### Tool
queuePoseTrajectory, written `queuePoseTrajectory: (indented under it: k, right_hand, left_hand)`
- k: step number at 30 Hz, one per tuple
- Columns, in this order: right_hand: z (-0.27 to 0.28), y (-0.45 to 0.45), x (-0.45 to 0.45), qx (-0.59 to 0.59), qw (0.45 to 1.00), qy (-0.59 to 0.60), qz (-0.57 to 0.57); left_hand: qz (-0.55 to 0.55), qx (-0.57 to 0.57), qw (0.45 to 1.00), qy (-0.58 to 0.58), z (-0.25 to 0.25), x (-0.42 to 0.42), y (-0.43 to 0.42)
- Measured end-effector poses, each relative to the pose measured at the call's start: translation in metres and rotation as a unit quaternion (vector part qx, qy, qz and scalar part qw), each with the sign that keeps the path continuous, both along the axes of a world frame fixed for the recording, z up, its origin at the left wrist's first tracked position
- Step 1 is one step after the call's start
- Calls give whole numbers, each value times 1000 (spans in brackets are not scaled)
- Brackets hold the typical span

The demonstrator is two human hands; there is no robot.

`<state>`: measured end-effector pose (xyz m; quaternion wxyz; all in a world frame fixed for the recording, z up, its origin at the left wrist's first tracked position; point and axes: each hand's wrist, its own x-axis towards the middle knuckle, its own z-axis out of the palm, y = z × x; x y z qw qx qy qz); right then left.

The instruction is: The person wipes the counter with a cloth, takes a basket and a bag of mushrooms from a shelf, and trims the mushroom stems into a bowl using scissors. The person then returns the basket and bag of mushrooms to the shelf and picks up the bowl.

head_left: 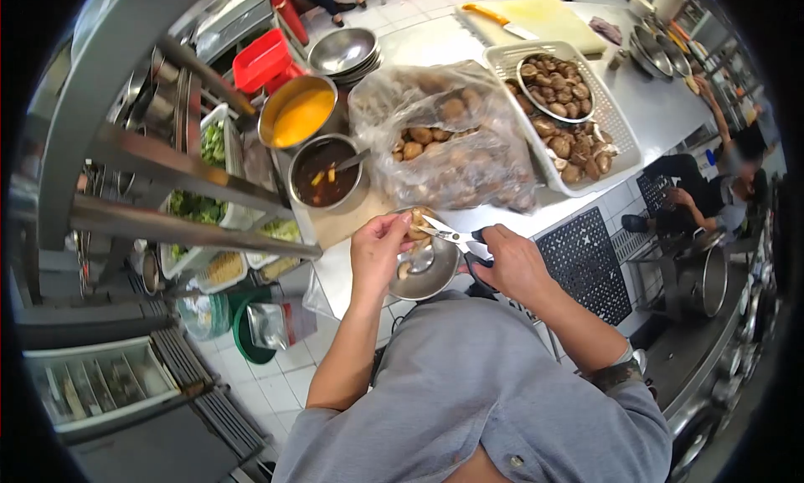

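Between the closed fingers of my left hand [381, 247] is a brown mushroom [421, 221], held over a steel bowl [425, 284]. My right hand [511, 261] is wrapped round the dark handles of a pair of scissors [452, 238], whose blades reach to the mushroom. A few pale pieces lie in the bowl, which stands at the table's near edge. Just beyond my hands sits a clear plastic bag [456, 177] full of mushrooms. To its right, a white perforated tray [624, 127] carries loose mushrooms and a bowl [590, 106] heaped with more.
At the left stand a pot of orange liquid [300, 119] and a pot of dark liquid [322, 182] with a spoon in it. Farther back are stacked steel bowls [342, 52] and a cutting board [553, 23] with a yellow-handled knife [494, 16]. Another person [720, 194] is at the right.
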<state>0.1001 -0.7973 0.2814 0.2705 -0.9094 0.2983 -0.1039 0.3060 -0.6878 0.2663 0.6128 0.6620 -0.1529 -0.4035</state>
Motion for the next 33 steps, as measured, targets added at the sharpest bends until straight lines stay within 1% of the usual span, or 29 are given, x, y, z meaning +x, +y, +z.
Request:
queuePoseTrajectory:
  k: [3,4,9,10,13,14,15,17,20,23,24,26,28,29,30,33]
  right_hand:
    - [-4,5,9,3,998,34,45]
    - [-7,7,13,12,998,37,56]
    - [-36,15,20,40,994,33,98]
    - [-41,19,21,24,995,20,91]
    - [-46,31,21,71,990,99,74]
    - [-45,30,20,124,987,73,72]
    - [-43,28,20,204,973,89,60]
    - [-34,23,21,358,926,117,38]
    - [-13,13,17,314,937,145,57]
    - [-9,3,-3,237,961,118,84]
    - [-5,2,-7,230,964,109,77]
    - [3,-2,-17,212,972,90,53]
    - [10,-21,-27,346,932,101,30]
    - [13,-31,-34,410,906,104,18]
    - [8,-39,-43,434,895,102,25]
    - [10,-53,-64,474,881,-4,8]
  left_hand:
    - [50,22,998,-16,-12,-4,18]
    - [63,9,998,-22,-18,-5,22]
    - [72,21,996,-54,-32,-7,43]
    - [71,24,996,-57,-35,-6,46]
    - [63,63,995,-46,-40,-2,56]
    - [40,83,993,-68,-43,0,59]
    - [22,102,991,-79,-44,1,61]
    - [-11,141,985,-103,-40,3,61]
    - [-12,118,989,-92,-37,7,62]
    - [33,80,995,-43,-31,10,63]
    - [36,82,995,-33,-27,8,59]
    - [35,30,999,-23,-9,-4,41]
    - [31,-23,999,-3,8,-18,14]
    - [9,-31,999,-4,13,-23,0]
    - [-13,-40,999,-5,17,-29,-15]
    - [-64,-64,995,-30,24,-54,-57]
